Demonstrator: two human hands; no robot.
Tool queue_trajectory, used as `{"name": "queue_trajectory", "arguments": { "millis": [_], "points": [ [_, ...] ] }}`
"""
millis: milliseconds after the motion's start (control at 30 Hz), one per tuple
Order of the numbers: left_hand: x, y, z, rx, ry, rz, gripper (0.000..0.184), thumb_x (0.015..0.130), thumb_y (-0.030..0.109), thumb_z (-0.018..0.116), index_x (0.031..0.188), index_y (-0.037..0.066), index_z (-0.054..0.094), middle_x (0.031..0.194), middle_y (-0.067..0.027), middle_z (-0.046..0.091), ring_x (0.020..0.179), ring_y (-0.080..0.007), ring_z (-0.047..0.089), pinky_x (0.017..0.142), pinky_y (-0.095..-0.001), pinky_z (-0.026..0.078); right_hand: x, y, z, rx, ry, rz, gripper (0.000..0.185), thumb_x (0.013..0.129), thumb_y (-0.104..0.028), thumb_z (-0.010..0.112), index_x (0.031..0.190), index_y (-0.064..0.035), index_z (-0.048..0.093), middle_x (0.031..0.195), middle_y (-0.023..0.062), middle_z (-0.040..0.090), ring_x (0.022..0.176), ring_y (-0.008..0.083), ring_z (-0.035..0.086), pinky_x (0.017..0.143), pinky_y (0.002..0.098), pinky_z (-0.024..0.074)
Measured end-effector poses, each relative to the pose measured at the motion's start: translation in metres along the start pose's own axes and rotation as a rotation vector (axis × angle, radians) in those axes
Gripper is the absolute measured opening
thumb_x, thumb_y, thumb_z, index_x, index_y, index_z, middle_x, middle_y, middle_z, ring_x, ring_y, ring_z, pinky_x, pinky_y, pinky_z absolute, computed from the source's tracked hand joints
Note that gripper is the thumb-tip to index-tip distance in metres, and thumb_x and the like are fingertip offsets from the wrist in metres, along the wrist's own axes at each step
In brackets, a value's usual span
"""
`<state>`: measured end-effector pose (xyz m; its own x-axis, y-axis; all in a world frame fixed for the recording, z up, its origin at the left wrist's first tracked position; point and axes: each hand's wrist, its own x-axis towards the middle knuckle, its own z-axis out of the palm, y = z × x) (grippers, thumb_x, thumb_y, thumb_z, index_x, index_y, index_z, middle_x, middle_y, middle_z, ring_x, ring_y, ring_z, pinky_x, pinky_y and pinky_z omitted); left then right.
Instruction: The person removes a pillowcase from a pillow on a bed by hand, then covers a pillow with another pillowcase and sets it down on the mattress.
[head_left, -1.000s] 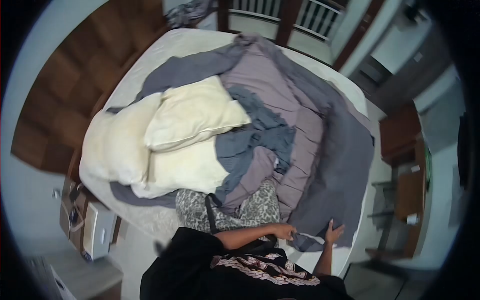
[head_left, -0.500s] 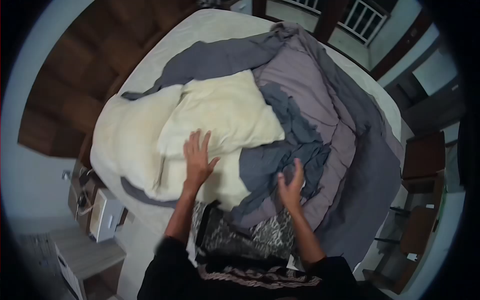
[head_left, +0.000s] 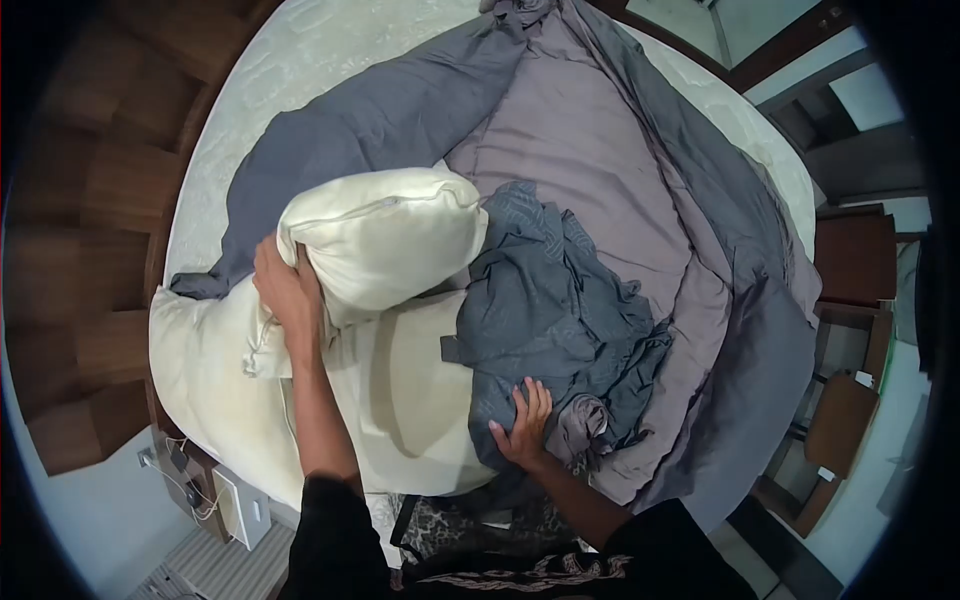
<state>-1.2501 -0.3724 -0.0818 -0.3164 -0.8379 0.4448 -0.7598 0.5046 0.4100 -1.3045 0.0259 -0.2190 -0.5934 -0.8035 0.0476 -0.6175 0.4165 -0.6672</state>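
Note:
My left hand is closed on the left edge of a cream pillow, which stands tilted up on its side. Another cream pillow lies to the left of it, and a third lies flat beneath and nearer to me. On a crumpled blue-grey patterned cloth, my right hand rests flat with its fingers stretched out. A small twisted mauve bit of fabric sits just right of that hand.
A mauve and grey comforter spreads over the white mattress. A wooden headboard runs along the left. A bedside unit with a white drawer stands lower left, a brown chair at the right. A leopard-print item is in front of me.
My left hand has moved left and taken hold of the pillow, which is now tipped up and shifted left. My right hand has come down onto the blue-grey cloth. The view has shifted closer.

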Motion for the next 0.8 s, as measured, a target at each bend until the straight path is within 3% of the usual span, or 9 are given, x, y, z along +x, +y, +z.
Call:
{"name": "queue_trajectory", "arguments": {
  "millis": [167,233,433,467,567,600,667,767,800],
  "points": [
    [-0.025,-0.043,0.049,0.091,-0.082,-0.134,0.035,0.076,0.013,0.067,0.105,-0.001,0.053,0.092,-0.0239,0.057,0.091,-0.046,0.053,0.079,-0.051,0.04,-0.006,0.021,0.035,0.014,0.061,-0.021,0.07,0.084,-0.053,0.056,0.128,-0.0007,0.042,0.139,0.0258,0.035,0.13,0.0468,0.03,0.106,0.0634,0.0183],
    [-0.034,-0.06,0.057,-0.277,-0.119,-0.09,0.032,0.074,0.005,0.059,0.105,-0.001,0.054,0.094,-0.0249,0.058,0.093,-0.0473,0.052,0.08,-0.0503,0.04,-0.011,0.026,0.046,0.017,0.08,-0.034,0.069,0.084,-0.054,0.055,0.126,-0.0006,0.041,0.137,0.0258,0.035,0.129,0.0468,0.031,0.105,0.0644,0.0186],
    [-0.055,-0.099,0.085,-0.658,-0.047,-0.281,0.042,0.067,-0.006,0.045,0.107,-0.007,0.06,0.102,-0.0261,0.065,0.099,-0.0404,0.062,0.089,-0.041,0.045,-0.031,0.044,0.073,0.022,0.155,-0.12,0.067,0.085,-0.053,0.054,0.122,0.0016,0.041,0.135,0.0269,0.036,0.128,0.0481,0.031,0.104,0.0662,0.018],
    [-0.063,-0.074,0.064,-0.39,-0.095,-0.331,0.039,0.07,-0.003,0.051,0.108,-0.008,0.06,0.102,-0.0255,0.066,0.099,-0.0411,0.061,0.09,-0.0386,0.045,-0.029,0.049,0.078,0.032,0.193,-0.134,0.067,0.086,-0.053,0.054,0.122,0.0019,0.042,0.136,0.0275,0.036,0.128,0.0481,0.031,0.105,0.0656,0.0182],
    [-0.094,-0.061,0.056,-0.682,0.044,-0.41,0.042,0.07,0.003,0.06,0.111,-0.008,0.058,0.105,-0.0239,0.065,0.099,-0.0409,0.061,0.091,-0.0363,0.045,-0.022,0.039,0.076,0.051,0.241,-0.096,0.067,0.086,-0.051,0.054,0.125,0.0022,0.043,0.139,0.0276,0.034,0.129,0.0473,0.031,0.106,0.0635,0.0186],
    [-0.104,-0.058,0.045,-0.666,-0.061,-0.434,0.048,0.069,0.006,0.066,0.115,-0.005,0.057,0.109,-0.0211,0.064,0.102,-0.0389,0.06,0.095,-0.0371,0.043,-0.018,0.033,0.071,0.069,0.251,-0.061,0.068,0.086,-0.05,0.054,0.128,0.0021,0.042,0.141,0.0271,0.033,0.13,0.0464,0.03,0.107,0.062,0.0186],
    [-0.144,-0.078,0.044,-0.466,-0.116,-0.233,0.053,0.067,0.006,0.068,0.119,-0.002,0.057,0.113,-0.0193,0.063,0.109,-0.0362,0.057,0.099,-0.0397,0.041,-0.008,0.02,0.052,0.009,0.252,-0.08,0.068,0.087,-0.046,0.054,0.131,0.004,0.041,0.142,0.0273,0.033,0.132,0.0462,0.028,0.108,0.0585,0.0183],
    [-0.187,-0.03,-0.023,-0.317,-0.214,0.256,0.039,0.058,0.011,0.076,0.092,0.005,0.06,0.09,-0.0129,0.061,0.086,-0.0356,0.055,0.079,-0.0417,0.043,-0.006,0.005,0.033,-0.037,0.247,-0.098,0.062,0.089,-0.037,0.055,0.133,0.0038,0.041,0.144,0.0247,0.033,0.133,0.0443,0.027,0.109,0.0536,0.0185],
    [-0.198,-0.02,-0.045,-0.355,-0.238,0.29,0.034,0.056,0.012,0.077,0.084,0.006,0.057,0.083,-0.0122,0.058,0.08,-0.0348,0.052,0.074,-0.0413,0.041,-0.008,-0.001,0.028,-0.036,0.254,-0.076,0.058,0.09,-0.034,0.054,0.133,0.0018,0.042,0.144,0.022,0.034,0.133,0.0428,0.029,0.109,0.0523,0.0189]
  ]
}}
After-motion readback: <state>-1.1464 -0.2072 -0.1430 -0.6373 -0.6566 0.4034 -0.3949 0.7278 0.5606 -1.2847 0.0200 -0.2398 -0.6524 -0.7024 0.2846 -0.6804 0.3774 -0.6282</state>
